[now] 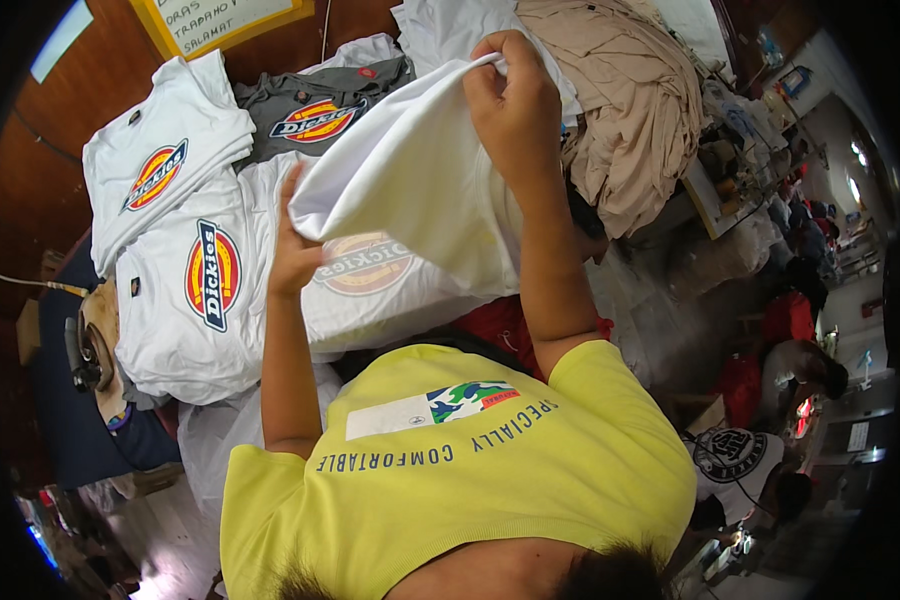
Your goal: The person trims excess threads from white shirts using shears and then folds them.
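Both my hands hold up a white T-shirt (420,185) in front of me. My right hand (515,105) is raised higher and pinches the shirt's upper edge between thumb and fingers. Lower down and to the left, my left hand (295,240) is closed on the shirt's left edge, thumb and fingers on either side of the cloth. The cloth spreads between the hands and sags in folds. A round print shows faintly and reversed through its lower part. Beneath it and to the left lie white T-shirts with a red, yellow and blue print (213,275).
Another printed white T-shirt (170,165) and a dark grey one (315,110) lie at the back left. A heap of beige cloth (630,110) is at the back right. A framed sign (220,25) hangs on the wooden wall. People (735,470) are at the right.
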Motion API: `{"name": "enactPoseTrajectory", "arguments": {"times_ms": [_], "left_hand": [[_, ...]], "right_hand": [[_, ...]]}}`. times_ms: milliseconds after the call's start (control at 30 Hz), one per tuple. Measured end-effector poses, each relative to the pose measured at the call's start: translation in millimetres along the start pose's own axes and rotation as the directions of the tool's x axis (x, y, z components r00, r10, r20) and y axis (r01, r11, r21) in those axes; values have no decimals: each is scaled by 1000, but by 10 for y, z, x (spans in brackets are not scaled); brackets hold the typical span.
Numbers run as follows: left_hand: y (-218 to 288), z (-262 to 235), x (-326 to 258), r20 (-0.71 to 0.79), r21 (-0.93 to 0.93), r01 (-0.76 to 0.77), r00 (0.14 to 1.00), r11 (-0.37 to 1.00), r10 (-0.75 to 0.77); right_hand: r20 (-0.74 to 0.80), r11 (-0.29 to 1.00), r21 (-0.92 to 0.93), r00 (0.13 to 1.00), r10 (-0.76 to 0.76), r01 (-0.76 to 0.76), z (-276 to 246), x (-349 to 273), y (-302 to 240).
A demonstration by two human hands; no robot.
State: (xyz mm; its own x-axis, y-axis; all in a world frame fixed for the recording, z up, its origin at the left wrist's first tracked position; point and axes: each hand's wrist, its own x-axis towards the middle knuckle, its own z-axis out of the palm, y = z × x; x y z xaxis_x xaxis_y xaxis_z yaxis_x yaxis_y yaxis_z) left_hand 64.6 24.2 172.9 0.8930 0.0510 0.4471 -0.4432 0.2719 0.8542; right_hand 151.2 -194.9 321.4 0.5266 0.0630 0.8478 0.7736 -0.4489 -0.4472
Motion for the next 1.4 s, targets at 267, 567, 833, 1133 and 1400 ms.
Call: {"name": "enactPoseTrajectory", "arguments": {"times_ms": [267, 567, 833, 1133, 1400], "left_hand": [[60, 440, 541, 272, 599, -406, 914, 691, 301], [641, 1174, 1651, 121, 156, -411, 910, 898, 396], [1002, 2960, 1540, 740, 287, -916, 397, 279, 543], [914, 2369, 218, 787, -322, -841, 18, 435, 617], [350, 855, 245, 388, 636, -396, 906, 662, 169]], "right_hand": [[-32, 979, 69, 980, 194, -192, -540, 185, 194], [-220, 933, 271, 928, 301, -238, -1449, 149, 956], [-572, 919, -365, 815, -94, -150, -661, -1016, 760], [-19, 994, 37, 995, 99, -98, -577, -1529, 649], [-426, 891, -339, 796, -431, 302, -37, 1048, 2045]]}}
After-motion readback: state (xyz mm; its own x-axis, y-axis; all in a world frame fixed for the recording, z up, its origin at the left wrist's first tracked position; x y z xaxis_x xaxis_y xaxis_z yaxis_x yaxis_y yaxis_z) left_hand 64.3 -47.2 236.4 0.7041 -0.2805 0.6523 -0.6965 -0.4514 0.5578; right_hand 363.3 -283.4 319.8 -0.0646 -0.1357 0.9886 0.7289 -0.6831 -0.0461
